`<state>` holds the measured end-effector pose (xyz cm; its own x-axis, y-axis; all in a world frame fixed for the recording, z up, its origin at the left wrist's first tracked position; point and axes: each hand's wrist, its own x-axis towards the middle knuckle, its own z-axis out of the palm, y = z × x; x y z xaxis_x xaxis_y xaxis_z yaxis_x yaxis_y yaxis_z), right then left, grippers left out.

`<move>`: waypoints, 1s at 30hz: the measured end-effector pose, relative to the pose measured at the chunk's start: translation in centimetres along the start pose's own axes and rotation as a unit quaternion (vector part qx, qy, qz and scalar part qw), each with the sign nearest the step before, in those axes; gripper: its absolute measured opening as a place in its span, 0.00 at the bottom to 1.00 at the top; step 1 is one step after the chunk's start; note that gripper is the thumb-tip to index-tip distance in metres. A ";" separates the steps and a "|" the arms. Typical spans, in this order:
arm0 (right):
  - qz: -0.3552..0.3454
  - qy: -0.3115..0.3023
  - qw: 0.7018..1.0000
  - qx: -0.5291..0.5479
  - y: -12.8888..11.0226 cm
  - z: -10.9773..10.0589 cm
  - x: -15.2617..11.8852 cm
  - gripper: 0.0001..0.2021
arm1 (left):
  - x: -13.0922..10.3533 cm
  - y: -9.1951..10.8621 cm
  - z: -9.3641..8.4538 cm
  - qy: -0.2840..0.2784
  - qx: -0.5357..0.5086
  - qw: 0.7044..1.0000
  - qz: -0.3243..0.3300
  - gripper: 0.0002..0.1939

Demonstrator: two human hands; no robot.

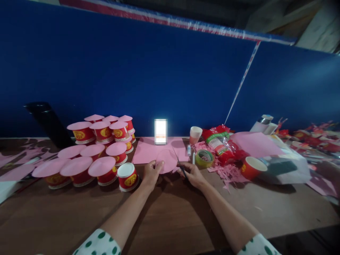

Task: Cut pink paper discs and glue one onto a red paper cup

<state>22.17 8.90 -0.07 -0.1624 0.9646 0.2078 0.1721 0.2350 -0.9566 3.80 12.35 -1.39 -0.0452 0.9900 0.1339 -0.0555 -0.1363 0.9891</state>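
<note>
Between thumb and fingers, my left hand (152,175) pinches the left edge of a round pink paper disc (168,163). My right hand (193,175) is closed around dark-handled scissors (181,167), whose blades point up and left along the disc's right edge. A small pink offcut hangs at the disc's lower right. Behind the disc, pink paper sheets (143,150) lie flat on the table. A red paper cup (128,177) with a white base upward stands left of my left hand, without a pink top.
Several red cups with pink paper tops (102,170) stand in rows at left. A lit phone (160,131) leans behind the paper. Rightward are a tape roll (204,158), a red-green packet (218,141), pink scraps (231,173) and a red cup on its side (249,169). A blue partition (159,71) stands behind.
</note>
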 end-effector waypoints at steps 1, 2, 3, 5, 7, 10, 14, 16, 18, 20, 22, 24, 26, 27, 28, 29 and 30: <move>-0.001 0.000 1.000 0.000 0.1 0.0 0.0 0.20 | 0.0 0.0 0.0 0.001 -0.002 1.000 0.000 0.18; -0.002 -0.001 1.000 0.001 0.1 0.0 0.0 0.20 | 0.0 0.0 0.0 0.002 -0.003 1.000 0.000 0.17; -0.002 -0.002 1.000 0.001 0.1 0.0 0.0 0.20 | 0.0 0.1 0.0 0.003 -0.002 1.000 0.000 0.17; -0.002 -0.003 1.000 0.003 0.2 0.0 0.0 0.20 | 0.0 0.1 0.0 0.002 0.003 1.000 0.001 0.17; -0.002 -0.004 1.000 0.003 0.3 0.0 0.1 0.19 | 0.0 0.2 0.0 0.001 0.010 1.000 0.001 0.17; 0.000 0.000 1.000 -0.003 0.4 0.0 0.1 0.19 | 0.0 0.1 -0.1 0.004 0.011 1.000 0.004 0.17; 0.002 0.004 1.000 -0.007 0.5 0.0 0.1 0.20 | 0.1 0.0 -0.1 0.006 0.006 1.000 0.003 0.18; 0.003 0.003 1.000 -0.009 0.5 0.0 0.1 0.19 | 0.1 -0.1 -0.1 0.007 0.004 1.000 0.003 0.18; 0.006 0.002 1.000 -0.012 0.5 -0.1 0.1 0.19 | 0.1 -0.2 -0.1 0.008 0.007 1.000 0.005 0.18; 0.007 0.001 1.000 -0.013 0.4 -0.1 0.1 0.19 | 0.2 -0.2 -0.2 0.011 0.015 1.000 0.011 0.18; 0.004 -0.002 1.000 -0.013 0.3 -0.1 0.1 0.19 | 0.2 -0.1 -0.2 0.014 0.020 1.000 0.014 0.18; 0.004 -0.003 1.000 -0.010 0.3 0.0 0.1 0.19 | 0.1 0.0 -0.1 0.014 0.016 1.000 0.009 0.18; 0.009 0.000 1.000 -0.002 0.4 0.0 0.1 0.19 | 0.1 0.2 -0.1 0.011 0.008 1.000 0.001 0.17; 0.013 0.002 1.000 0.002 0.4 0.0 0.1 0.19 | 0.1 0.2 -0.1 0.012 0.007 1.000 -0.001 0.17; 0.016 0.004 1.000 0.004 0.4 0.0 0.1 0.19 | 0.1 0.3 -0.1 0.014 0.008 1.000 -0.002 0.17; 0.018 0.004 1.000 0.005 0.3 0.0 0.1 0.19 | 0.1 0.4 -0.1 0.015 0.010 1.000 0.000 0.17; 0.019 0.003 1.000 0.005 0.3 0.0 0.1 0.19 | 0.1 0.4 -0.1 0.017 0.013 1.000 0.002 0.17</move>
<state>22.18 9.01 -0.34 -0.1509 0.9735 0.1721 0.1693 0.1969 -0.9657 3.70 12.37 -0.97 -0.0788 0.9876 0.1354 -0.0289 -0.1381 0.9900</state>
